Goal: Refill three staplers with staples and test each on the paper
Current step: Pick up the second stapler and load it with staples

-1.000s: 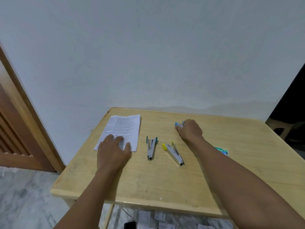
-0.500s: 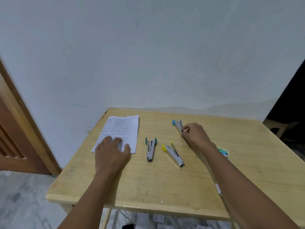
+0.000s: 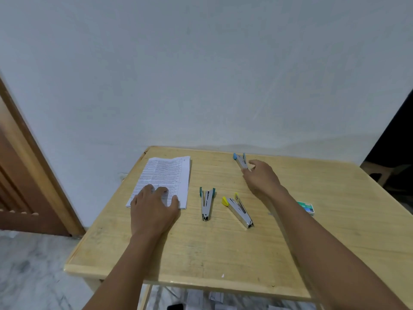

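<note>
Paper is pressed by the left hand, grip wide — blue stapler touched by the right hand, grip not discernible.

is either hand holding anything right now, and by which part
Left hand lies flat on the paper, gripping nothing. Right hand: fingertips at the near metal end of the blue stapler; a real pinch cannot be told.
</note>
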`<move>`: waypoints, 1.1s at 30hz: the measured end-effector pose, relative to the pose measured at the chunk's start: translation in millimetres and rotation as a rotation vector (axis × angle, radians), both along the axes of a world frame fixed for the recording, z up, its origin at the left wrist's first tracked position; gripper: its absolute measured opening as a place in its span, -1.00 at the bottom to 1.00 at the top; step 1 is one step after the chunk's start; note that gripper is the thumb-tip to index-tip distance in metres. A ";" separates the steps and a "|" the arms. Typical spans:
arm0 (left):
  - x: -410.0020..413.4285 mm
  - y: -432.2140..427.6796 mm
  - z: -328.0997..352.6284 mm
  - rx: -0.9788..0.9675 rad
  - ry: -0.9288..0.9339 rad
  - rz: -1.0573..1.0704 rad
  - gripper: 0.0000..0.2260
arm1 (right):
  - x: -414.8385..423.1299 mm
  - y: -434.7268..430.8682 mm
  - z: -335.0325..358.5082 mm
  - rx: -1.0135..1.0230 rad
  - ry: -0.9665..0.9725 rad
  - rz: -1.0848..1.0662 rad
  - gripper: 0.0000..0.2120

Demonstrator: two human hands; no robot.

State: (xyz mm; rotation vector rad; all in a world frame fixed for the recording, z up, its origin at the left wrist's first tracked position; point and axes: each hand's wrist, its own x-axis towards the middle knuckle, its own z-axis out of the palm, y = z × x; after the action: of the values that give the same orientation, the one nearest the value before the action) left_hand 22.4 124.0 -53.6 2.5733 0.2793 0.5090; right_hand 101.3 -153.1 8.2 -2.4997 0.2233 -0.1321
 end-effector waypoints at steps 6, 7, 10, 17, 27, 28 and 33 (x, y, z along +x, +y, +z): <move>0.6 0.4 -0.3 -0.005 0.007 0.002 -0.60 | -61.7 14.0 8.2 0.010 0.197 0.092 -0.55; 1.2 1.2 -1.1 -0.007 0.014 -0.003 -0.59 | -67.5 17.5 5.0 -0.018 0.228 0.105 -0.55; 1.4 2.2 -1.4 -0.003 0.017 -0.012 -0.58 | -73.3 26.3 -5.6 -0.093 0.230 0.092 -0.61; -2.9 -2.8 4.8 -0.023 -0.075 -0.035 -0.54 | -81.3 25.7 -15.8 -0.165 0.116 0.058 -0.68; -32.4 -24.2 16.0 0.008 -0.484 -0.256 -0.75 | -159.0 25.8 10.3 0.404 -0.178 0.033 -0.82; -43.8 -36.1 23.9 -0.099 -0.474 -0.293 -0.73 | -164.3 25.6 11.3 0.442 -0.189 0.031 -0.84; -83.1 -98.9 66.5 -0.619 -0.079 -0.518 -0.64 | -180.5 26.7 8.7 0.573 -0.244 0.045 -0.89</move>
State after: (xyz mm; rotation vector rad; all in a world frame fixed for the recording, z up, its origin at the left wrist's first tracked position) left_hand -60.7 25.1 12.9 1.9099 -0.2285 0.2694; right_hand -79.2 -126.4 17.0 -1.8969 0.0852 -0.3064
